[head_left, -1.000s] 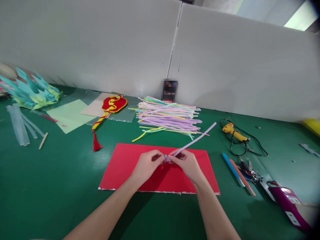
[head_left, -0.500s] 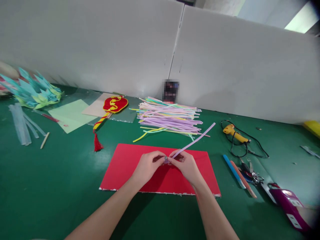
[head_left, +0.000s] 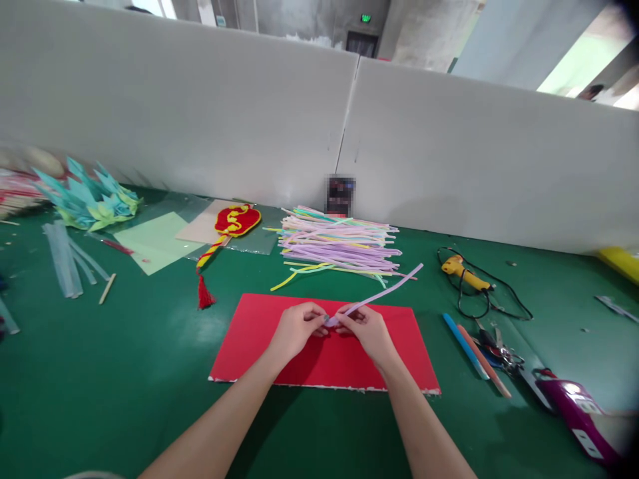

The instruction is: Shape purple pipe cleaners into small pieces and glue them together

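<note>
Here a lilac pipe cleaner (head_left: 387, 291) is sitting over the red board (head_left: 249, 346), its free tail slanting away to the right! The left hand (head_left: 299, 326) is pinching its near end; the right hand (head_left: 367, 329), just beside, is gripping it too. Beyond, a pastel pipe-cleaner pile (head_left: 342, 243) is lying on the green counter (head_left: 124, 379), a tasselled red-and-yellow fan (head_left: 238, 221) resting to its left, a yellow glue gun (head_left: 464, 273) to its right.

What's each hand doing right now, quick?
Left hand: closed, pinching the purple strip near its lower end.
Right hand: closed, pinching the same strip.
</note>
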### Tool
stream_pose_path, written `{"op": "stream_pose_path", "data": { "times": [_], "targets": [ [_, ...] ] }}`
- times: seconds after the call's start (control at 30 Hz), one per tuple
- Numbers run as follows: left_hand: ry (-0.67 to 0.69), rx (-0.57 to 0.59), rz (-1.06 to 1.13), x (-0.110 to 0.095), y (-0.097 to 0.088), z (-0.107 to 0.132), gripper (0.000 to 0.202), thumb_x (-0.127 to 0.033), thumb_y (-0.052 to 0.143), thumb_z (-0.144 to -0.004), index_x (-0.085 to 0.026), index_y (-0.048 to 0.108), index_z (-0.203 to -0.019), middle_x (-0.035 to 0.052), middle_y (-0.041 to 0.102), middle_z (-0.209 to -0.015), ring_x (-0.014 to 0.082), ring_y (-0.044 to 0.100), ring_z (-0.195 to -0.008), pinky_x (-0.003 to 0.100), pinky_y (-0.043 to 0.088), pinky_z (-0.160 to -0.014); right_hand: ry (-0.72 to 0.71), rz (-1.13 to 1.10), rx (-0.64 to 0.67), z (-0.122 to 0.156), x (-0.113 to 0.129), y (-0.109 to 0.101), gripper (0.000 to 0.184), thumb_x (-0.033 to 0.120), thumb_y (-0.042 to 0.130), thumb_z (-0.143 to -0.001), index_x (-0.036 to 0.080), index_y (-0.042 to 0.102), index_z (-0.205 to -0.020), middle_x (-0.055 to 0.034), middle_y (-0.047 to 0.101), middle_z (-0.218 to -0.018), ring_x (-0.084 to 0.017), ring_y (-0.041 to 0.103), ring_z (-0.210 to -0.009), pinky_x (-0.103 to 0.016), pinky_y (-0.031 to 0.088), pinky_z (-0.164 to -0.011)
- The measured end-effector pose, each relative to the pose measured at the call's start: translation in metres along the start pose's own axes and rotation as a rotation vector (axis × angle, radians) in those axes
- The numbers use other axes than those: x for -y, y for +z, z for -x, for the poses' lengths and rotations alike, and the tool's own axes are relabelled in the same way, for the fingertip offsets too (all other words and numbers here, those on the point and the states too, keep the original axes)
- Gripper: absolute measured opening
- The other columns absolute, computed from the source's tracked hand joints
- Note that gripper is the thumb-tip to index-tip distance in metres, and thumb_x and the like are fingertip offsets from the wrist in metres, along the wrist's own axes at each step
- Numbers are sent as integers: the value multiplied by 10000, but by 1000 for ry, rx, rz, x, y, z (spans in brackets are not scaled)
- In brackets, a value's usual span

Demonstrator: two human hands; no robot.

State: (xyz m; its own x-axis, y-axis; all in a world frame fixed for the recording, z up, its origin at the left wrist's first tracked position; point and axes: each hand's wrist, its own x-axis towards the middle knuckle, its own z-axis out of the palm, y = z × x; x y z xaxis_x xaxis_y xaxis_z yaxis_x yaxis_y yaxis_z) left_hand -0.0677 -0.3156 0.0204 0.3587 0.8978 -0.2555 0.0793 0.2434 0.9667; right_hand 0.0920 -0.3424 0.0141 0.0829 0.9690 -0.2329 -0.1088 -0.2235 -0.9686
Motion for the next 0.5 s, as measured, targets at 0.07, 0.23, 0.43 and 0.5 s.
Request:
{"op": "stream_pose_path", "data": {
  "times": [0.07, 0.23, 0.43, 0.5],
  "targets": [
    [33, -6, -17, 2, -1, 0, 95, -247, 548, -723, -152, 550, -719, 16, 638, -653, 159, 640, -603, 284, 517, -627, 10, 0, -10, 1, 0, 1, 375, 455, 693, -604, 127, 620, -769, -65, 677, -674, -198, 656, -615, -302, 552, -571],
    [108, 0, -186, 0, -3, 2, 102, -247, 488, -767, -164, 543, -744, 6, 628, -659, 147, 625, -604, 262, 497, -617, 67, 80, -76, 9, 2, -3, 403, 525, 617, -660, 124, 626, -693, -84, 678, -644, -193, 658, -582, -247, 530, -458],
    [251, -130, -619, -7, -5, 8, 117, -228, 475, -776, -204, 585, -746, 23, 629, -809, 171, 586, -783, 271, 430, -711, 57, 369, -98, 18, 7, -24, 473, 600, 496, -708, 164, 566, -540, -10, 564, -431, -126, 533, -347, -196, 382, -297],
    [246, -173, -713, -7, -7, 8, 137, -256, 472, -782, -203, 590, -736, 35, 598, -831, 180, 571, -773, 279, 424, -693, -36, 493, -134, 15, 9, -36, 469, 578, 449, -754, 181, 543, -523, 11, 533, -416, -110, 498, -338, -199, 370, -329]
  ]
}}
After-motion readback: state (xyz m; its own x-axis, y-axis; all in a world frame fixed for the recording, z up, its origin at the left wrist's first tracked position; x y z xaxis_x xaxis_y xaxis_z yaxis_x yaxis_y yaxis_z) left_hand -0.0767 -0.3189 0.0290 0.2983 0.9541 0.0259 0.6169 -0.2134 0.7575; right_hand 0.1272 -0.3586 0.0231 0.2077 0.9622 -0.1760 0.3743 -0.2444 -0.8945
